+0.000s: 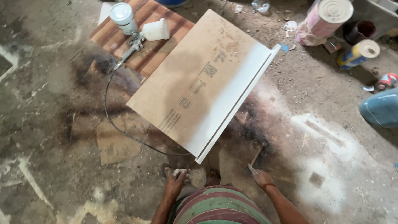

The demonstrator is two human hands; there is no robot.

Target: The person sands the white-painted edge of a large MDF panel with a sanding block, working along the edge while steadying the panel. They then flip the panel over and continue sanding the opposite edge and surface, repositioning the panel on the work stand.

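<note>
A brown fibreboard panel [199, 79] with a white-painted right strip and raised white edge lies on a support above the floor. My left hand [175, 184] hangs near my body, closed on a small pale object I cannot identify. My right hand [262, 178] holds a thin flat strip [252, 168] between its fingers, below the panel's near corner. Both hands are apart from the panel.
A spray gun [134, 31] with a metal cup and white cup rests on a striped wooden board [157, 52] behind the panel; its black hose [112, 118] loops down to the floor. Paint cans [358, 52] and a blue container [381, 108] stand at right. The floor is dusty, paint-stained.
</note>
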